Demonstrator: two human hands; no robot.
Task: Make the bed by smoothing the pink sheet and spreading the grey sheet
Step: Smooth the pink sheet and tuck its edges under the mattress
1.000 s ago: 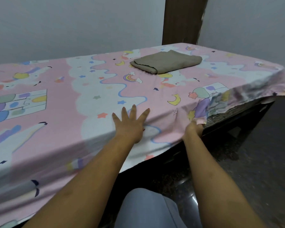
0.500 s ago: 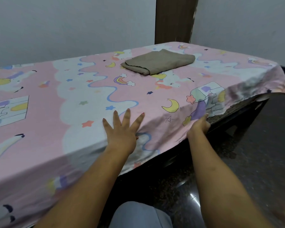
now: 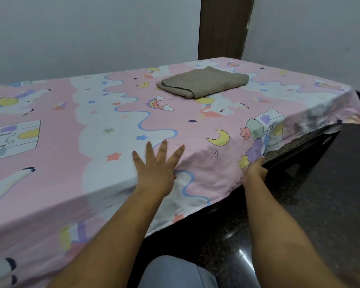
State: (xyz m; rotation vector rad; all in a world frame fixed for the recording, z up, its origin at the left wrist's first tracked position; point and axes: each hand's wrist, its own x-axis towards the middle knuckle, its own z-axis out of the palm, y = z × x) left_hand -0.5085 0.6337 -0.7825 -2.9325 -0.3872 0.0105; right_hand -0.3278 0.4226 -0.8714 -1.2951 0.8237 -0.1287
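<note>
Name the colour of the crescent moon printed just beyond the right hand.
Yellow with a dark outline; the crescent moon shows best in the head view.

1. Your left hand [image 3: 156,171] is bare, with no ring or watch showing, and its nails carry reddish-pink polish.
2. Your right hand [image 3: 255,173] and both forearms are bare, unsleeved.
3. Your knee [image 3: 176,273] wears plain light grey-blue cloth.

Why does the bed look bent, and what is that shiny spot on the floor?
Head view: the wide-angle lens bows the bed's near edge; the dark polished floor mirrors a light as glare; the pink sheet is evenly lit, darker where it overhangs.
</note>
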